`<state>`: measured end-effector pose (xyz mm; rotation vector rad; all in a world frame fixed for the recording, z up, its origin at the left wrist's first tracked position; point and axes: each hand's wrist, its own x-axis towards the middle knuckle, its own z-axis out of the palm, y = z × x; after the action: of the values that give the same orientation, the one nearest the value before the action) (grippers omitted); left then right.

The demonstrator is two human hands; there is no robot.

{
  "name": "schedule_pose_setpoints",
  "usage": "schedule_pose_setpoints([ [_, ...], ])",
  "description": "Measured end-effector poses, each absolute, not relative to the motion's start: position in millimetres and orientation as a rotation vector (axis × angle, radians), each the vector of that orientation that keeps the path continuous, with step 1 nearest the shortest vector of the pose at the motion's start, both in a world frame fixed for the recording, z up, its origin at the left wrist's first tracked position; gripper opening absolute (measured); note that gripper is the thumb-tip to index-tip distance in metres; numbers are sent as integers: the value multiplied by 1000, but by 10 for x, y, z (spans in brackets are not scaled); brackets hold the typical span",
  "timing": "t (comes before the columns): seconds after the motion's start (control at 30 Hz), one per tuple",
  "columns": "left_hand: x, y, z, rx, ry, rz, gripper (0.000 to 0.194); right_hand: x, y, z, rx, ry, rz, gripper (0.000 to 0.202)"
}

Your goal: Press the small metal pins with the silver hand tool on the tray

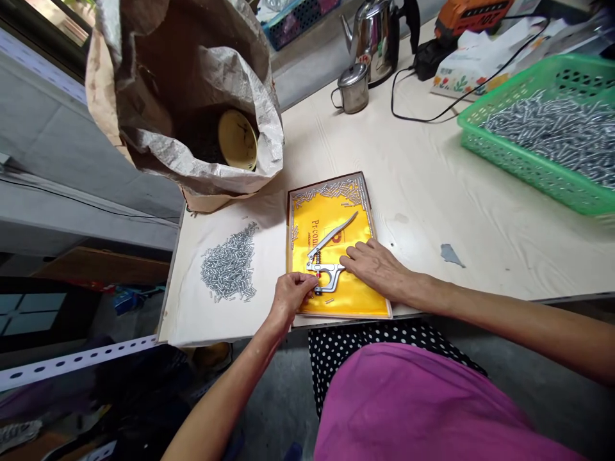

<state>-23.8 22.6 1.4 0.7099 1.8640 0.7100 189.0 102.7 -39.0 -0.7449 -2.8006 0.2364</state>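
Observation:
A pair of silver snap-fastener pliers (331, 240) lies over a shallow tray (289, 256) with a yellow printed bottom, its long upper lever spread away from the lower handle. My right hand (377, 266) is closed around the end of the lower handle. At the jaw end, my left hand (294, 291) pinches with thumb and forefinger beside the small red part of the jaw; what lies between the fingertips is too small to make out. Small metal pins (343, 189) line the tray's far edge and sides, and a few lie near its front.
A heap of small metal pins (229, 266) lies left of the tray. Behind it stands an open paper sack (199, 186) with a yellow bowl (235, 141) inside. A green basket (523, 169) of metal pieces, a lidded metal cup (353, 89) and a kettle (377, 38) stand farther back.

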Motion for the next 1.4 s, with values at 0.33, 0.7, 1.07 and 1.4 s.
schedule_pose_setpoints([
  [0.33,-373,327,-91,916,1865,423,29,1874,1011,-438,-773,-2782,197,14],
  [0.7,-324,303,-68,867,1885,448,29,1822,1495,-339,-706,-2789,174,82],
  [1.07,-237,228,33,1285,2109,271,24,1810,1412,-241,-754,-2851,276,59],
  [1.4,-26,615,17,2345,1628,29,75,1916,1304,-260,-797,-2807,253,71],
])
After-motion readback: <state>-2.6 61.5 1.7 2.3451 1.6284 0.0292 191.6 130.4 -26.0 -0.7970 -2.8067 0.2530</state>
